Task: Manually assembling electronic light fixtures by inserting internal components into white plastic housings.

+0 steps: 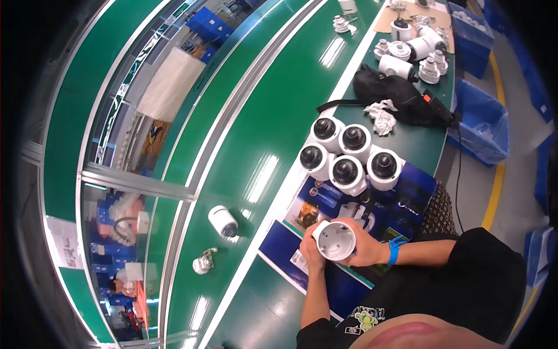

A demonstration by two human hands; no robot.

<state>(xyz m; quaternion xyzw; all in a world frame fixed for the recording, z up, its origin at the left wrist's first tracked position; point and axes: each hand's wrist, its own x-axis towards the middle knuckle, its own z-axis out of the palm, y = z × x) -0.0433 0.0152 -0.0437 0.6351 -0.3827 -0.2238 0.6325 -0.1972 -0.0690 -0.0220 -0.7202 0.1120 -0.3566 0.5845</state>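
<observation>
Both my hands are wrapped round a white cylindrical camera housing (336,241), its open end facing up and a few small dark holes showing inside. My left hand (311,251) grips its left side, while my right hand (366,245), with a blue band (396,250) at the wrist, closes round the right side. Beneath lies a printed blue sheet (415,186) on the green bench. Just beyond my hands stand several white housings with black ribbed tops, the nearest being one white unit (383,168).
On the green conveyor (250,174) to the left lie a white camera unit (222,221) and a small white part (203,262). Farther back are crumpled white paper (382,117), a black bag (389,96) and several white parts. Blue bins (479,122) line the right side.
</observation>
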